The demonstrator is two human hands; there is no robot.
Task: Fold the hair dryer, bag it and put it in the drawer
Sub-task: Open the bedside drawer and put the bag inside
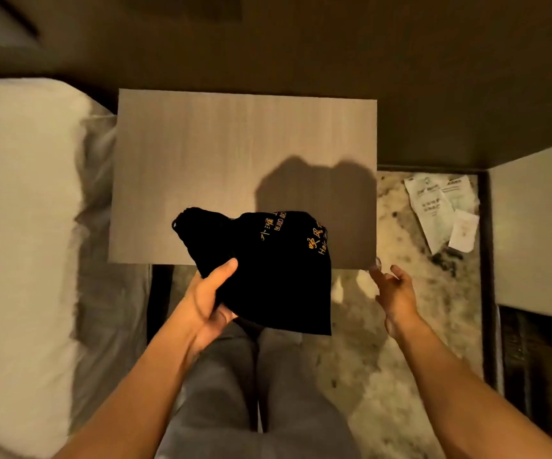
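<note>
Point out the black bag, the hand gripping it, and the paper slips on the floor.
black bag [278, 276]: head view, on the middle of the cloth, below the gold lettering.
left hand [206, 301]: head view, on the palm gripping the bag's lower left.
paper slips [440, 210]: head view, on the largest white slip.

A white pillow [19, 200] lay on the bed at the left, just beside a wooden nightstand top [221, 154]. On the mottled carpet [400, 326] to the right, several paper leaflets [440, 210] lay overlapping near a dark edge.
</note>
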